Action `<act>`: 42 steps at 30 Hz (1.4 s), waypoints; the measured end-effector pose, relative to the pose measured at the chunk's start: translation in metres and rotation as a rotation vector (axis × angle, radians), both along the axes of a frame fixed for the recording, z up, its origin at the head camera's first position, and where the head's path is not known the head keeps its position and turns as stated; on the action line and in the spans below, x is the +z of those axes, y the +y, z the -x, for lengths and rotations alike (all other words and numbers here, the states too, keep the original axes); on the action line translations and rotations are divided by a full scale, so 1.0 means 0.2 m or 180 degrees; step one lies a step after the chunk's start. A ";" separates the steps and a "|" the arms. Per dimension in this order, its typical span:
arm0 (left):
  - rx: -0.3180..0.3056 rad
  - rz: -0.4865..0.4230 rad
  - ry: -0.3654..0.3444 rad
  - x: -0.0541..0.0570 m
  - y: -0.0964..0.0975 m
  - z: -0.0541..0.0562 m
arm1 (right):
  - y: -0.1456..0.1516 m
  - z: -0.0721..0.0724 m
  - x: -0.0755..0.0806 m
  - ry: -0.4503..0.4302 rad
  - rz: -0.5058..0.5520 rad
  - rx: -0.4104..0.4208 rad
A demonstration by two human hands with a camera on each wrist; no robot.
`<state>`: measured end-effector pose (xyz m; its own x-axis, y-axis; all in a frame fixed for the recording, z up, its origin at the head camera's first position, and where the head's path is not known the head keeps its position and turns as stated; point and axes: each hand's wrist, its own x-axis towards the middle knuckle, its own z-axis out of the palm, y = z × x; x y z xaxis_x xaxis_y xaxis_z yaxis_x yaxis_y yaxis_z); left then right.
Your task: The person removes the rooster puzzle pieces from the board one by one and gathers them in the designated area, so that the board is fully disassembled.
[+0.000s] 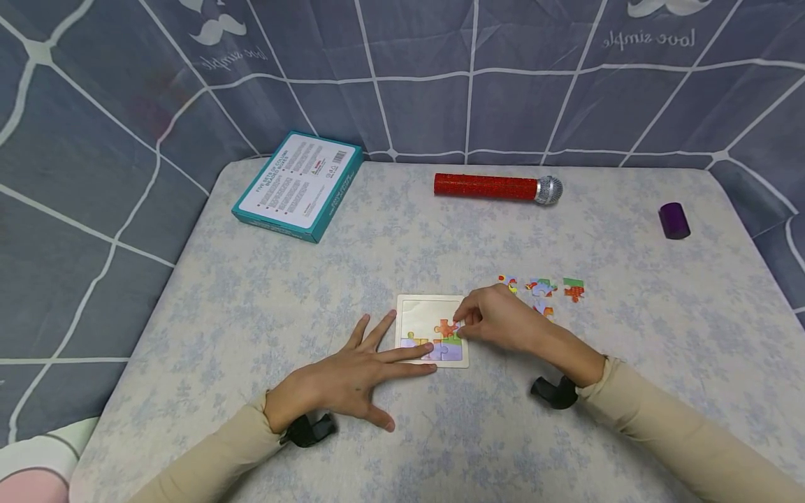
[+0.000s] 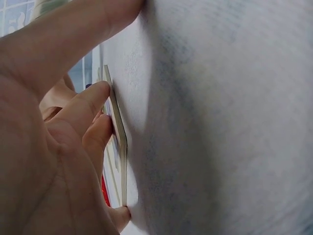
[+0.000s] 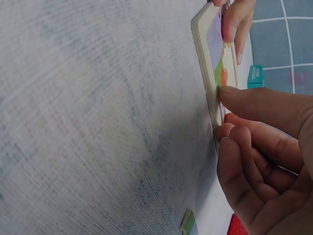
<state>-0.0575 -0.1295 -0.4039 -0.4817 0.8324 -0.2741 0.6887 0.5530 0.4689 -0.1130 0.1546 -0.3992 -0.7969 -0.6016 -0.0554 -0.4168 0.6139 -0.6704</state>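
A small square puzzle board [image 1: 434, 302] with a pale raised rim lies at the table's middle. Its lower part holds joined purple and green pieces [image 1: 449, 349]. My left hand [image 1: 349, 377] is spread flat at the board's left side, with two fingers reaching over the lower pieces and the index fingertip at the left rim. At the board's right edge, my right hand [image 1: 503, 318] pinches an orange-red puzzle piece [image 1: 445, 328] between thumb and index finger. In the right wrist view the thumb [image 3: 259, 104] rests on the board near its rim, the other fingers curled.
Several loose puzzle pieces [image 1: 541, 286] lie just beyond my right hand. Farther back are a teal box [image 1: 298, 183], a red microphone [image 1: 487, 186] and a purple cylinder [image 1: 674, 221]. A grey curtain [image 1: 421, 112] with white lines borders the table's back and sides.
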 end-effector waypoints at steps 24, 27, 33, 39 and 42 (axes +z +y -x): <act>-0.0008 0.0094 0.0026 0.01 0.01 0.01 | 0.00 0.01 0.03 -0.0381 0.0281 -0.0228; -0.0004 0.0105 0.0017 0.01 0.01 0.01 | 0.01 0.01 0.03 -0.0498 0.0332 -0.0250; -0.0007 0.0123 0.0016 0.01 0.01 0.01 | 0.03 0.02 0.01 -0.0764 0.0397 -0.0376; -0.0042 0.0086 0.0037 0.01 0.01 0.01 | 0.06 0.02 -0.01 -0.1131 0.0528 -0.0541; -0.0049 0.0070 0.0035 0.00 0.01 0.01 | 0.10 0.02 0.01 -0.1198 0.0537 -0.0594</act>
<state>-0.0588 -0.1273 -0.4031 -0.4719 0.8336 -0.2870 0.7024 0.5523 0.4490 -0.1180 0.1739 -0.3979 -0.8358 -0.4750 -0.2755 -0.0174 0.5244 -0.8513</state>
